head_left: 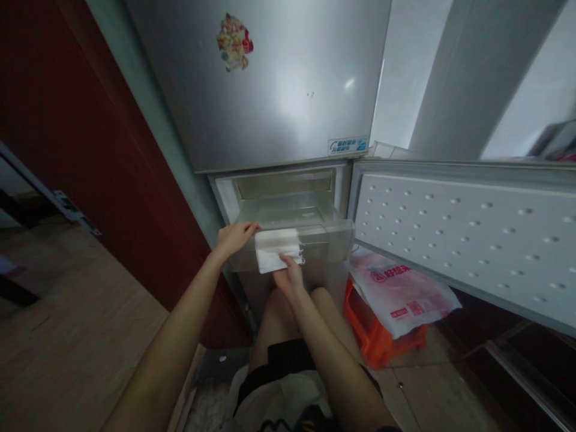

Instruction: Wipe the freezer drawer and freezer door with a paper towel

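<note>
A clear plastic drawer (pixel 335 237) is pulled partway out of the lower compartment of a silver fridge (pixel 279 90). My left hand (pixel 234 237) grips the drawer's top front edge near its left end, fingers bent over the rim. In my right hand (pixel 290 275) is a folded white cloth (pixel 274 243), thumb on top and the other fingers mostly hidden beneath it. The cloth lies against the drawer's front panel, just right of my left hand. Inside, the visible part of the drawer shows no items.
To the right, the fridge's lower door (pixel 450 222) stands wide open. Below it, a white plastic bag with red print (pixel 400 291) lies on an orange stool (pixel 375 339). A dark red door (pixel 103 150) is on the left.
</note>
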Tool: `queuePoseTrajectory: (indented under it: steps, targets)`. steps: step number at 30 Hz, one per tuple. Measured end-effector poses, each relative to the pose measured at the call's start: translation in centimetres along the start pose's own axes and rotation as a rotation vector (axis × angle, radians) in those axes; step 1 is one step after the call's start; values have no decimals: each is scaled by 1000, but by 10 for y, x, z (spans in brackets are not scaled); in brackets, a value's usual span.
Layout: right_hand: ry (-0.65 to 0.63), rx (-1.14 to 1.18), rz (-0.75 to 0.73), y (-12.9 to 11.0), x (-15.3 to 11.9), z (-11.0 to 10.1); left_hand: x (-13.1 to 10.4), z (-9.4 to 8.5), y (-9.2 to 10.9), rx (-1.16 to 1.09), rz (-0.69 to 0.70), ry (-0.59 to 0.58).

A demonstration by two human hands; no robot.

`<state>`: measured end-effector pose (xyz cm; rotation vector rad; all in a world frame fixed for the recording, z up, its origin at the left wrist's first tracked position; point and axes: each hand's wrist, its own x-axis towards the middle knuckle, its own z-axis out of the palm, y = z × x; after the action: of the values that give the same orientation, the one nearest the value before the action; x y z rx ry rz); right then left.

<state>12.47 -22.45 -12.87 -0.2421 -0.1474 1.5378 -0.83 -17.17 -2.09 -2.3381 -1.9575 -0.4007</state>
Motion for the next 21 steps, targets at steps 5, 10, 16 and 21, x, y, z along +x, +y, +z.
queuePoseTrajectory:
  steps: [5, 10, 16, 21]
  targets:
    - [72, -17, -69, -47, -1, -18, 1, 1, -2, -5, 15, 0]
    - [10, -67, -125, -76, -1, -31, 1, 1, -3, -8, 14, -11]
    - [-2, -69, -151, -74, 1, -40, 1, -1, -2, -7, 6, -21]
    - [66, -42, -139, -74, 0, -52, 0, -1, -1, -18, 10, -15]
